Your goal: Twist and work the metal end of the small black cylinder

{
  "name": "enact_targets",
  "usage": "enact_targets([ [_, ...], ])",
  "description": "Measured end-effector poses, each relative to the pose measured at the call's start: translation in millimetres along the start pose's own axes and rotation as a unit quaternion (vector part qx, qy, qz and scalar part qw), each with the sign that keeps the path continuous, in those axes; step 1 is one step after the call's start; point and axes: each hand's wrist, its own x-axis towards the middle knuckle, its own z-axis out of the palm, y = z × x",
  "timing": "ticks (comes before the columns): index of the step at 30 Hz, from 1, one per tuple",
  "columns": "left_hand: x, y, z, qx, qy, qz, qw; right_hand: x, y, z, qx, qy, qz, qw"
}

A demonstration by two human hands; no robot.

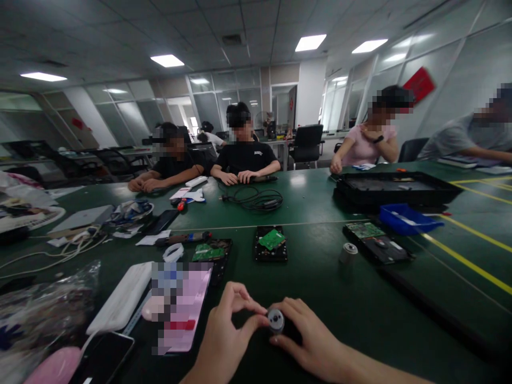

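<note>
In the lower middle, a small cylindrical motor (276,320) shows its round metal end face with a few dark holes. My right hand (306,333) wraps round it from the right, thumb below and fingers above. From the left comes my left hand (232,325), its thumb and index finger pinched together against the motor's left edge; anything between those tips is hidden. A similar metal cylinder (349,253) stands upright further right. Beyond my hands lies a hard drive (260,254) with a loose green circuit board (272,239) on it.
Left lie a pink sheet (196,314), a white power bank (122,296), a phone (104,358) and an electric screwdriver (184,238). Right are another hard drive (386,248), a blue tray (408,220) and a large black frame (396,194). Several people sit across the green table (320,213).
</note>
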Motion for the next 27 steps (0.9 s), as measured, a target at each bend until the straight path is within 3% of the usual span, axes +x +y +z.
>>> enact_targets([
  [4,-29,-47,-23.9,0.065,0.076,0.008,0.995,0,0,-1,0.005,-0.001,0.003,1.000],
  [7,-47,-74,-29.0,0.111,0.075,0.029,0.991,0,0,0,0.006,-0.005,0.010,1.000],
  [10,-53,-85,-27.0,0.149,0.069,0.062,0.984,0,-1,0,0.006,-0.007,0.020,1.000],
  [15,-48,-74,-22.5,0.141,0.114,0.093,0.979,0,-1,0,0.005,-0.007,0.020,1.000],
  [21,-16,-29,3.3,0.123,0.116,0.208,0.963,1,0,1,-0.003,-0.006,0.008,1.000],
  [27,-1,-16,28.7,0.044,0.066,0.187,0.979,2,-1,2,-0.024,-0.004,-0.003,1.000],
])
